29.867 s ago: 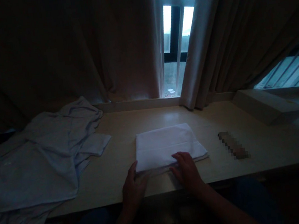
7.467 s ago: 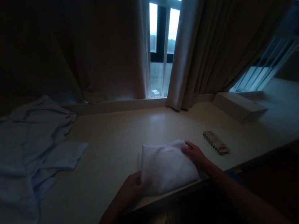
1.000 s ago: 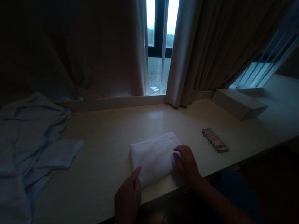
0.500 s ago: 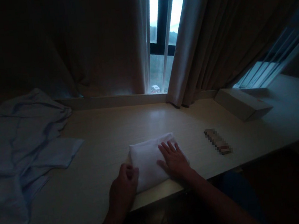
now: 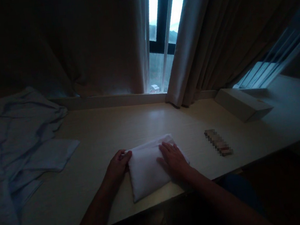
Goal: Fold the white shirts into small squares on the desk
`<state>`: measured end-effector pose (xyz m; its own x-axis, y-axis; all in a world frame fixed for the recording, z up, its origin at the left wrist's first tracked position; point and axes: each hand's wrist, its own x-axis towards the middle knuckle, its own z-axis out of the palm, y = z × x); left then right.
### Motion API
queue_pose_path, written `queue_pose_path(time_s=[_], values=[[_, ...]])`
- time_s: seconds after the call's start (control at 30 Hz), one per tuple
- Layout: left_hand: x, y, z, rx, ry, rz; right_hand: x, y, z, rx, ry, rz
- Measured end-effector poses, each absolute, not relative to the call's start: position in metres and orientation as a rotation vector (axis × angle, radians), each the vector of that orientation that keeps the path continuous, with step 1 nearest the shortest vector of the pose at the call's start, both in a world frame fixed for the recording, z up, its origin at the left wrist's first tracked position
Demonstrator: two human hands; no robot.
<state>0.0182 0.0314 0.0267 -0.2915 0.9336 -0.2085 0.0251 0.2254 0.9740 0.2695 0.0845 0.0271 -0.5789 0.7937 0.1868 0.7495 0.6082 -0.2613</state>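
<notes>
A folded white cloth [image 5: 146, 171], roughly rectangular, lies near the front edge of the pale counter [image 5: 97, 130]. At its far left corner, my left hand [image 5: 116, 166] pinches the fabric between thumb and fingers. My right hand [image 5: 174, 158] rests flat on the right part of the cloth, palm down, fingers stretched out. Whether the cloth is a garment cannot be made out in this dim light.
A heap of loose white clothes [image 5: 28, 142] covers the counter's left end. To the right lie a small pixelated object [image 5: 218, 142] and a pale box [image 5: 243, 104]. Brown curtains [image 5: 198, 40] hang behind, around a narrow window [image 5: 162, 45].
My left hand has moved from the cloth's near left side up to its far left corner and gripped it. The cloth's left side lies slightly further left. My right hand stays on top.
</notes>
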Motion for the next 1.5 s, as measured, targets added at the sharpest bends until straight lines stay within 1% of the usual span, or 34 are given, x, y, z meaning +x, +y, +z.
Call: queue_pose_path(time_s=[0.17, 0.27, 0.4, 0.57, 0.77, 0.83, 0.93, 1.0, 1.07, 1.17, 1.23, 1.33, 1.43, 1.5], values=[[0.012, 0.035, 0.019, 1.146, 1.829, 1.137, 0.254, 0.114, 0.039, -1.275, -2.555, 0.151], [0.008, 0.038, 0.015, 1.227, 1.903, 1.109, 0.25, 0.132, 0.043, -1.278, -2.615, 0.17], [0.007, 0.041, 0.011, 1.135, 2.003, 1.098, 0.249, 0.143, 0.039, -1.222, -2.667, 0.2], [0.016, 0.04, 0.01, 1.072, 2.156, 1.119, 0.248, 0.14, 0.028, -1.243, -2.549, 0.193], [0.028, 0.035, 0.025, 1.054, 2.36, 1.108, 0.251, 0.134, 0.025, -1.284, -2.477, 0.151], [0.033, 0.028, 0.037, 1.196, 2.42, 1.111, 0.252, 0.132, 0.025, -1.301, -2.466, 0.149], [0.051, 0.013, 0.05, 1.632, 2.378, 1.134, 0.252, 0.13, 0.023, -1.316, -2.458, 0.143], [0.067, 0.004, 0.049, 1.914, 2.235, 1.034, 0.251, 0.13, 0.021, -1.322, -2.468, 0.152], [0.08, 0.0, 0.038, 2.076, 2.146, 0.86, 0.251, 0.13, 0.019, -1.334, -2.481, 0.167], [0.088, 0.001, 0.012, 2.148, 2.217, 0.675, 0.252, 0.133, 0.018, -1.373, -2.488, 0.19], [0.087, 0.003, 0.0, 2.174, 2.283, 0.622, 0.253, 0.134, 0.021, -1.4, -2.493, 0.206], [0.084, 0.005, -0.006, 2.215, 2.331, 0.586, 0.249, 0.13, 0.032, -1.396, -2.503, 0.176], [0.084, 0.004, -0.003, 2.239, 2.344, 0.56, 0.231, 0.113, 0.044, -1.221, -2.545, 0.094], [0.084, 0.004, -0.001, 2.26, 2.32, 0.532, 0.217, 0.098, 0.047, -1.045, -2.615, 0.102]])
